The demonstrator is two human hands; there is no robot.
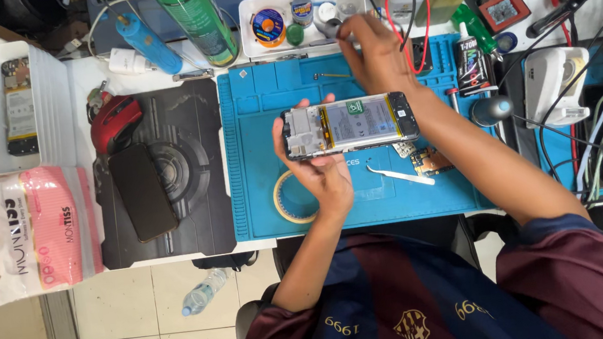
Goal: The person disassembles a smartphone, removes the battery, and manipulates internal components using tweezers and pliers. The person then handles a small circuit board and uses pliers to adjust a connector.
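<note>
one opened phone [349,125], two hands [320,171]

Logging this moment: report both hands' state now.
Left hand: holding the opened black smartphone with exposed battery.
Right hand: fingers at the white rectangular parts tray; grip cannot be told.

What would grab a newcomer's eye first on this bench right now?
First, the opened phone with its back off, held by the left hand over the middle of the blue mat. Next, the right hand reaching up to the white tray of small pots at the mat's far edge. At far left, a pink pack of wipes stands out beside a red mouse.
</note>
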